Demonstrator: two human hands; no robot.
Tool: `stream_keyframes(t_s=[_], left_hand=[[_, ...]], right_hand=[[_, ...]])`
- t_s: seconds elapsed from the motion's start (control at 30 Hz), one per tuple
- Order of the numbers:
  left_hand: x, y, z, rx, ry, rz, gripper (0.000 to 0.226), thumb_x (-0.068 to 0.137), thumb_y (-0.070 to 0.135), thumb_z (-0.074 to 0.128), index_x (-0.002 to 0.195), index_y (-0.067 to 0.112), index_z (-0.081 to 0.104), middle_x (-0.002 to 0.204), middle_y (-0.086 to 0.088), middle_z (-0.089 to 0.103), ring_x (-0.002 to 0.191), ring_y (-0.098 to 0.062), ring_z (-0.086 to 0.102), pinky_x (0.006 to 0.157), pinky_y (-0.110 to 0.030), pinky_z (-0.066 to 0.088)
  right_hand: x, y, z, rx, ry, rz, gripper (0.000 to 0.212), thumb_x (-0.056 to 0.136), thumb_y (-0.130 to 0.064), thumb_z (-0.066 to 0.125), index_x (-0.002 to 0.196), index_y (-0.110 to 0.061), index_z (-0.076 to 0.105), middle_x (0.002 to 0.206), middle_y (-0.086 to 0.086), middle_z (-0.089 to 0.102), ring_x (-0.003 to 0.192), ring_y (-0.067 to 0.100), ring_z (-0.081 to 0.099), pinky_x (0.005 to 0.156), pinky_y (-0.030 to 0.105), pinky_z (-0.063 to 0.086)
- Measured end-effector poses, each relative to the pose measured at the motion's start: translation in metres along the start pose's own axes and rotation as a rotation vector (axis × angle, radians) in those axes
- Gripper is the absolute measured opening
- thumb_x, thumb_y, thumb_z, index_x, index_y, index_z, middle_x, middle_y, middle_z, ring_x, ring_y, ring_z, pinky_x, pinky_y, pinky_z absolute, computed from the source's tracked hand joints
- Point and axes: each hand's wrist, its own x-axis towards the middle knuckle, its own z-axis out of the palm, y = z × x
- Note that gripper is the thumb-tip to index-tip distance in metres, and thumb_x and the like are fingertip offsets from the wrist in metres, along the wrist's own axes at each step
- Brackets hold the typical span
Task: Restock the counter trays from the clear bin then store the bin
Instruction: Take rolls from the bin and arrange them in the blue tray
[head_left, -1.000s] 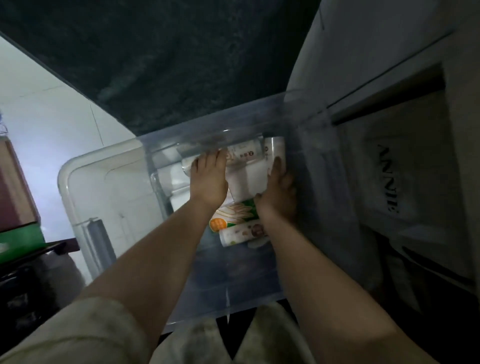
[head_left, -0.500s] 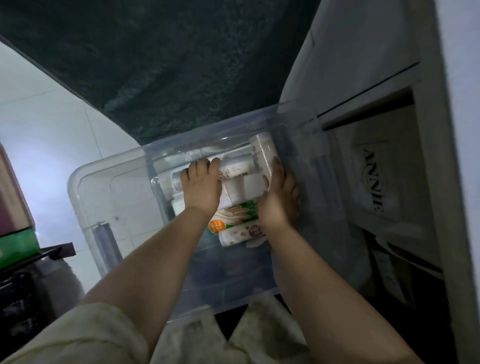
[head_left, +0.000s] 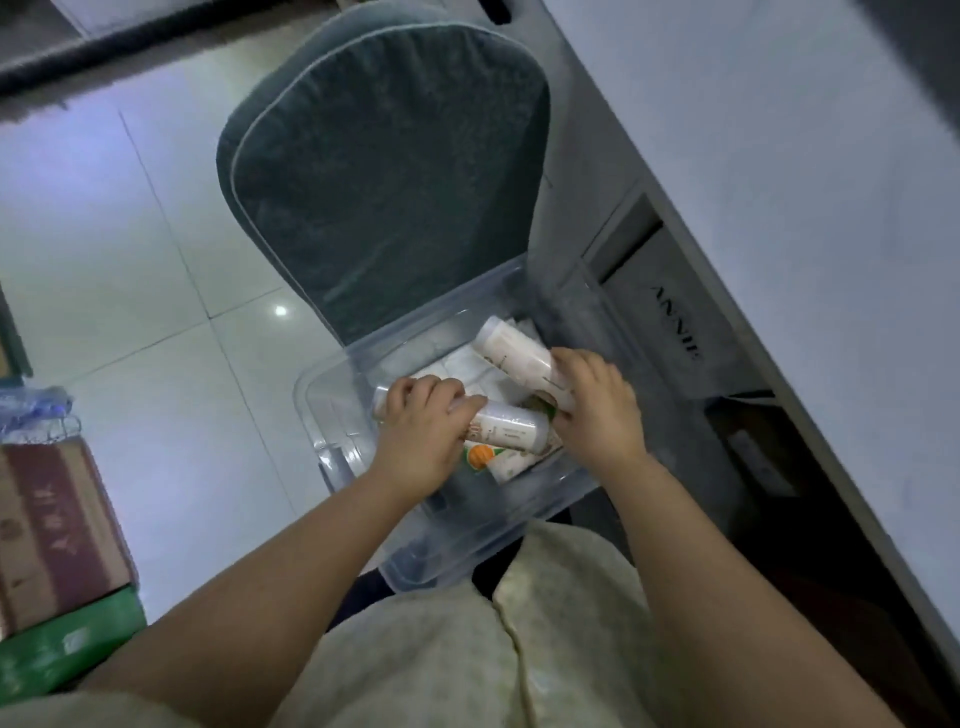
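A clear plastic bin (head_left: 332, 415) sits on a dark green padded chair, right below me. Inside lie white cylindrical packs and a pack with an orange print (head_left: 480, 457). My left hand (head_left: 421, 447) is in the bin, fingers curled around a white roll (head_left: 511, 428) that lies across the pile. My right hand (head_left: 597, 410) grips a second white roll (head_left: 514, 353), which tilts up toward the bin's far right corner. White folded packets show beneath the rolls.
The chair's backrest (head_left: 384, 171) rises behind the bin. A grey counter front (head_left: 779, 208) with open shelves and a lettered bag (head_left: 675, 327) runs along the right. Stacked cartons, brown (head_left: 52, 530) over green, stand on the pale tiled floor at left.
The view has pulled back and up, showing the whole chair and floor. Both hands went from resting on the pile to each closing around a white roll; the right one is lifted at an angle.
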Motion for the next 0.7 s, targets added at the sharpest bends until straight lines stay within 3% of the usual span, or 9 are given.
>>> stream_keyframes(t_s=[0.23, 0.37, 0.7], left_hand=[[-0.054, 0.034, -0.025, -0.054, -0.069, 0.256, 0.055, 0.056, 0.024, 0.076, 0.109, 0.030, 0.063, 0.103, 0.003, 0.061, 0.095, -0.026, 0.054, 0.082, -0.042, 0.036], [-0.079, 0.070, -0.034, -0.065, -0.131, 0.446, 0.055, 0.057, 0.029, 0.080, 0.109, 0.031, 0.063, 0.106, 0.002, 0.061, 0.098, -0.028, 0.054, 0.082, -0.044, 0.039], [-0.124, 0.230, -0.040, -0.078, -0.183, 0.905, 0.049, 0.069, 0.033, 0.076, 0.116, 0.031, 0.062, 0.114, 0.004, 0.062, 0.101, -0.026, 0.052, 0.086, -0.043, 0.035]], right_hand=[[-0.117, -0.023, -0.016, -0.006, 0.228, 0.198, 0.070, 0.071, -0.013, 0.072, 0.135, -0.022, 0.046, 0.114, 0.009, 0.049, 0.105, 0.029, 0.048, 0.087, 0.042, 0.042], [-0.195, -0.019, -0.020, -0.035, 0.282, 0.338, 0.074, 0.067, -0.009, 0.071, 0.135, -0.023, 0.044, 0.115, 0.006, 0.049, 0.103, 0.028, 0.047, 0.084, 0.039, 0.040], [-0.413, 0.039, -0.025, 0.017, 0.505, 0.781, 0.072, 0.069, -0.009, 0.069, 0.136, -0.022, 0.046, 0.117, 0.006, 0.052, 0.101, 0.028, 0.049, 0.084, 0.040, 0.043]])
